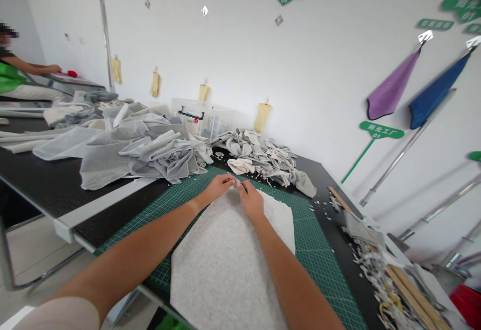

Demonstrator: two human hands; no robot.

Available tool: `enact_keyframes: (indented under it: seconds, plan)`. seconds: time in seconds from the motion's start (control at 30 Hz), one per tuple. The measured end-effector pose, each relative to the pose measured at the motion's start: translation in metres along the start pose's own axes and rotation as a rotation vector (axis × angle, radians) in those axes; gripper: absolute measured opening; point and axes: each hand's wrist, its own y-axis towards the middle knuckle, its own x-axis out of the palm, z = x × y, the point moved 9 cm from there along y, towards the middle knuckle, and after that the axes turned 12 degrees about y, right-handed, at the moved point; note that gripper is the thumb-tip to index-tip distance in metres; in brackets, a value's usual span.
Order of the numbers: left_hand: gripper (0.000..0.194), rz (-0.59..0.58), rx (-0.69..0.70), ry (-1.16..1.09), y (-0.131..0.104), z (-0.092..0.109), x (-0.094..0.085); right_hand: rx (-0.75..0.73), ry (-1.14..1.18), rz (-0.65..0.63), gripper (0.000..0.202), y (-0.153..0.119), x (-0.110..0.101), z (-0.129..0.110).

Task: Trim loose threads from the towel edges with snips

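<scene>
A large piece of light grey fabric lies over the green cutting mat and reaches toward me past the mat's near edge. At its far edge my left hand pinches the cloth between closed fingers. Right beside it, almost touching, my right hand is closed on the same edge. A small dark item shows at the right fingers; its kind is too small to make out. The exact fold of cloth between the fingertips is partly hidden.
Left on the black table is a heap of grey cloth; a smaller scrap pile lies beyond the mat. A clear plastic bin stands behind. Wooden strips and shreds line the right edge. A person sits far left.
</scene>
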Motion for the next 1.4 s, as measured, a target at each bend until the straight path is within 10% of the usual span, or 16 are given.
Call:
enact_keyframes:
  seconds: [1.4]
  plan:
    - [0.036, -0.071, -0.052, 0.047, -0.001, -0.011, 0.009, 0.008, -0.144, -0.094, 0.04, 0.001, 0.01, 0.004]
